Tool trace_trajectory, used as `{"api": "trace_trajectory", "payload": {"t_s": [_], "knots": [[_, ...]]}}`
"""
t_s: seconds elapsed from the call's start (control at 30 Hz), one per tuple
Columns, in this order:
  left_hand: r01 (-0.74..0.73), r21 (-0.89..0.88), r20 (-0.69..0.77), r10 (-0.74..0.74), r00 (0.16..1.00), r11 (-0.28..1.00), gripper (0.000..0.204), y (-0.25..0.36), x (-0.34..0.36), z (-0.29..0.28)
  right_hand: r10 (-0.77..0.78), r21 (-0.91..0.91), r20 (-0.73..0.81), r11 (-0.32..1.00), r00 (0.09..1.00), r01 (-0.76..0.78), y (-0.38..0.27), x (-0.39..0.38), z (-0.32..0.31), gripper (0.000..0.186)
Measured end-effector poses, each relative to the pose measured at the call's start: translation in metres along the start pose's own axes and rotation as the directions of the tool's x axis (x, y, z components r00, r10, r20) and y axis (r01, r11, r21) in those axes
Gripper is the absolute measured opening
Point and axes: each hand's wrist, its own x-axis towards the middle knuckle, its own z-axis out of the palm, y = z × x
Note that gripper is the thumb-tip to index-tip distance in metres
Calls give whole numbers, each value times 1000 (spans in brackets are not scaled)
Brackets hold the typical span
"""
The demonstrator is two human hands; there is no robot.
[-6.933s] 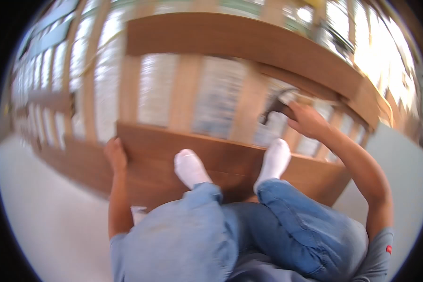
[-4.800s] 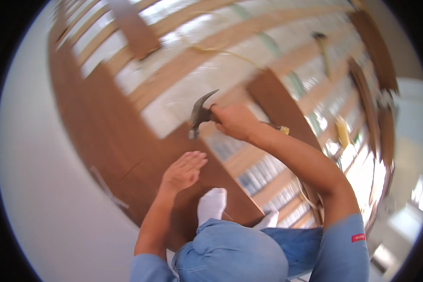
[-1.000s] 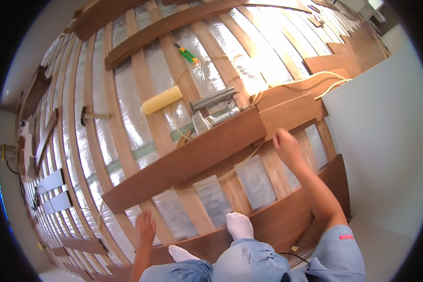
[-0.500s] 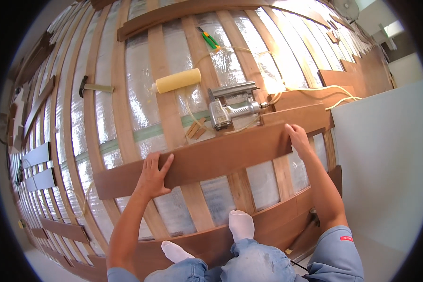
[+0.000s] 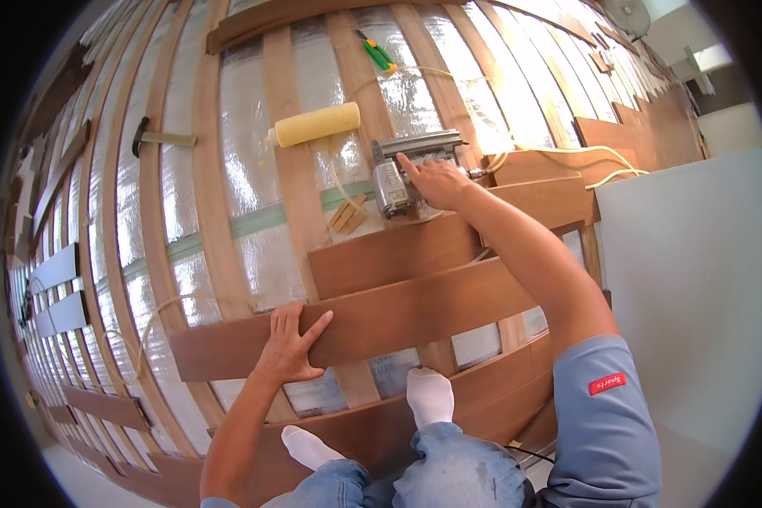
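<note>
My left hand (image 5: 291,349) spans a long brown floorboard (image 5: 406,303), its fingers at the far edge and its thumb by the near edge. The floorboard lies across pale wooden battens, in front of a second brown board (image 5: 398,256). My right hand (image 5: 438,181) is closed over the handle of a silver nail gun (image 5: 391,188), one finger stretched along it; the hand hides most of the grip. Beside the nail gun lie several small wood pieces (image 5: 347,216). A yellow bottle (image 5: 315,125) lies on its side farther off.
A claw hammer (image 5: 165,138) and a green-handled cutter (image 5: 376,52) rest on the battens and silver foil. A pale air hose (image 5: 559,150) trails from the nail gun. Laid boards (image 5: 381,432) run under my feet. A white wall (image 5: 694,279) borders the right.
My right hand has left the floorboard's right end and reached the nail gun. The floorboard has come nearer to me, baring the board behind it. My left hand stays on it.
</note>
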Motion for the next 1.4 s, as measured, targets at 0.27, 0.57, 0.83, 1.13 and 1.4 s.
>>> {"api": "trace_trajectory", "payload": {"t_s": [0.27, 0.57, 0.83, 1.13, 1.4], "knots": [[85, 7, -35, -85, 996, 996, 122, -17, 3, 21, -75, -289, -145, 957, 987, 30, -5, -41, -111, 49], [162, 94, -124, -149, 981, 982, 119, -25, 26, 15, 548, 527, -56, 726, 834, -442, -11, -295, -187, 21], [242, 122, -106, -230, 968, 963, 119, -45, 34, 19, 439, 712, 667, -141, 601, -688, -26, -419, -41, 13], [263, 203, -95, -249, 964, 943, 120, -37, 31, 14, 283, 582, 801, -168, 527, -795, -38, -415, 43, 11], [281, 255, -159, -246, 956, 925, 111, -23, 14, 24, 241, 549, 827, -147, 509, -823, -35, -398, 49, 13]]}}
